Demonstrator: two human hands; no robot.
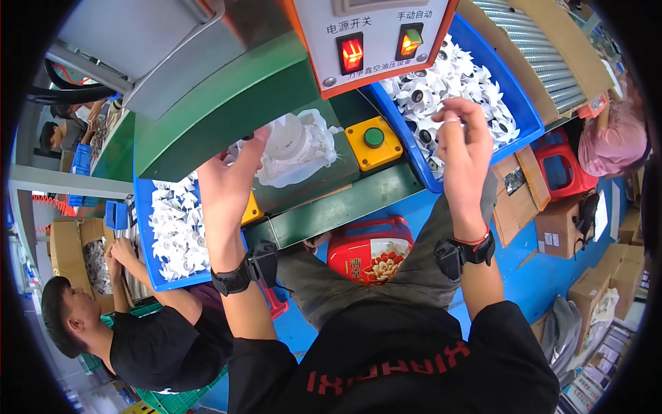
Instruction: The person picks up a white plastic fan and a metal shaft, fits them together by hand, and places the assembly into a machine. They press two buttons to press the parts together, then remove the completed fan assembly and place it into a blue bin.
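Far left: co-worker in black (158, 345), hands at an open cardboard box (65, 255). Next, left blue bin (183, 281), heaped with white bladed parts (178, 231), right edge partly behind own left forearm. Then left hand (231, 183), over left side of green press bed (348, 200), just beside round white piece (284, 140) set in crumpled whitish film (318, 155). Thumb and fingers reaching in under the press frame (227, 103); tips mostly hidden, can't tell whether gripping a part or just touching. Just below that hand, at front-left of the bed, a yellow box (251, 208), half covered. At right end of the bed, by its front edge, yellow button box (374, 138) with green button, not being touched. Above: control box (379, 41), both rocker switches lit. Right hand (465, 155) above front edge of right blue bin (529, 132), fingers loosely curled, thumb apart, nothing visible in them. Same bin full of more bladed parts (507, 114), several with dark hubs. Probably at the load/unload step, between presses. Judging from that, next move calls for seating or clearing a part squarely at the round piece, then both hands well out from under the press before any button push.
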